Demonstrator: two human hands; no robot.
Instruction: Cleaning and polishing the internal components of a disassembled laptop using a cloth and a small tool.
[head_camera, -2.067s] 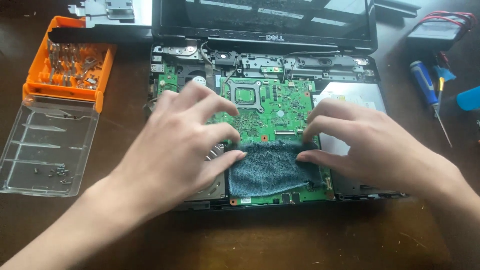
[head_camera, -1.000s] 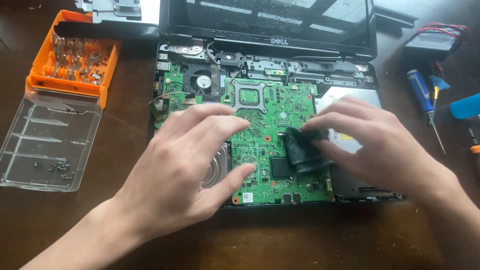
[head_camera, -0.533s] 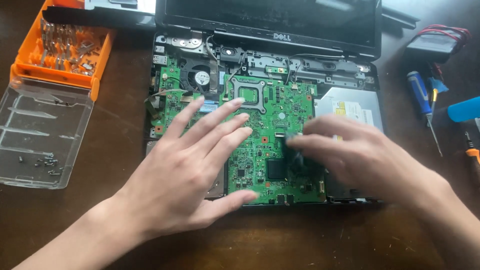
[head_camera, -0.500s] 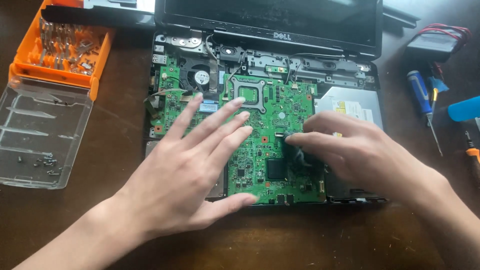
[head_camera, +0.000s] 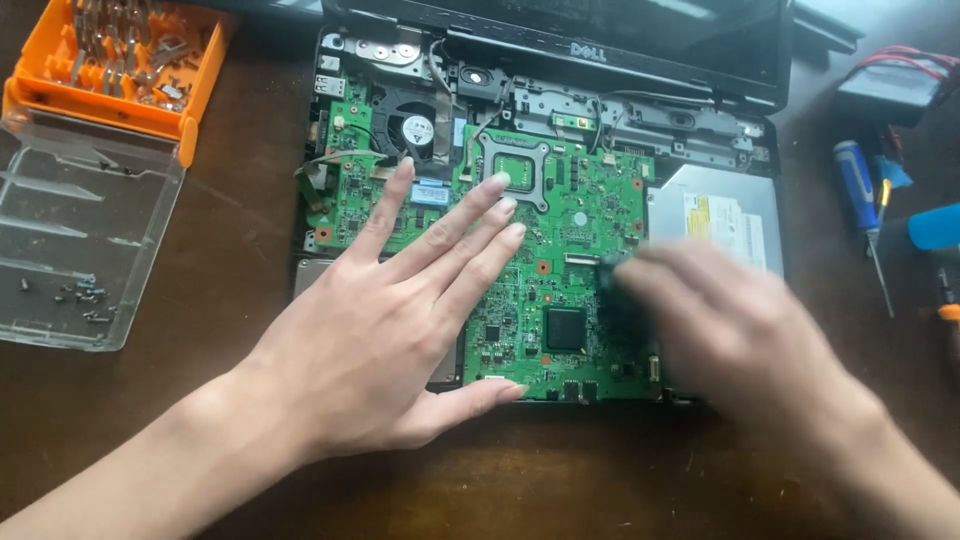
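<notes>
Green circuit board (head_camera: 560, 270), the exposed mainboard of an opened black laptop (head_camera: 520, 60), lies in the middle of the dark brown wooden table (head_camera: 240, 290), with its square silver processor socket (head_camera: 513, 170) toward 12 o'clock and a dark square chip (head_camera: 565, 328) toward 6 o'clock. The left hand (head_camera: 400, 340) lies flat on the board's 9 o'clock side, palm down, fingers spread and straight, fingertips reaching toward the socket, thumb stretched along the board's lower edge; it pinches nothing. The right hand (head_camera: 730, 330) is over the board's 3 o'clock edge and heavily blurred; a small dark thing shows at its fingertips, but whether the fingers pinch it cannot be told.

At 11 o'clock of the board sits a round black cooling fan (head_camera: 412, 125). At 3 o'clock, partly under the right hand, is the flat silver optical drive (head_camera: 715, 210). Farther out at 3 o'clock lies a blue-handled screwdriver (head_camera: 865, 205). At 9 o'clock, well apart from the laptop, a clear plastic lid (head_camera: 85, 240) lies open with small loose screws (head_camera: 80, 292) in it, hinged to an orange plastic bit case (head_camera: 120, 60) at 10 o'clock.
</notes>
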